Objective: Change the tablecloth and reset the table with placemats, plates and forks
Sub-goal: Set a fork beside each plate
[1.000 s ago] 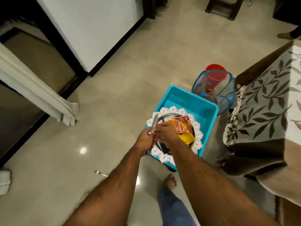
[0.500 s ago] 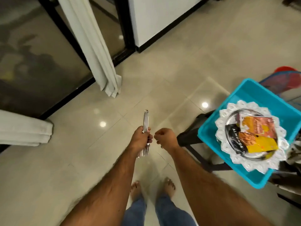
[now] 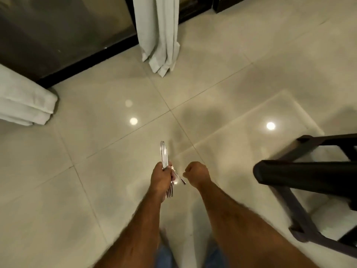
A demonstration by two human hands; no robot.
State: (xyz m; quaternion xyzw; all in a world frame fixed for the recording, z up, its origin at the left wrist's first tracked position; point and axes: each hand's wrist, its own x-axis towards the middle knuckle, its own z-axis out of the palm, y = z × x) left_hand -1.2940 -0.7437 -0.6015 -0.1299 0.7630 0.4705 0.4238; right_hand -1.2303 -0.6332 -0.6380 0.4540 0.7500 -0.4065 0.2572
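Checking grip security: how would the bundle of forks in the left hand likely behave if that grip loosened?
The forks look like polished metal, so probably stiff and slippery. One piece angles out beside the left hand, so the bundle may fan apart.

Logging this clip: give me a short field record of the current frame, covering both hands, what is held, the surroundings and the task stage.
left hand: grips a bundle of forks, handles pointing forward, tines toward the body
right hand: fingers curled, apparently empty
one fork: sticks out sideways between the hands
floor: glossy beige tiles
curtain: hangs ahead
dark stool: at right
table: not in view
task stage: forks in hand, none laid
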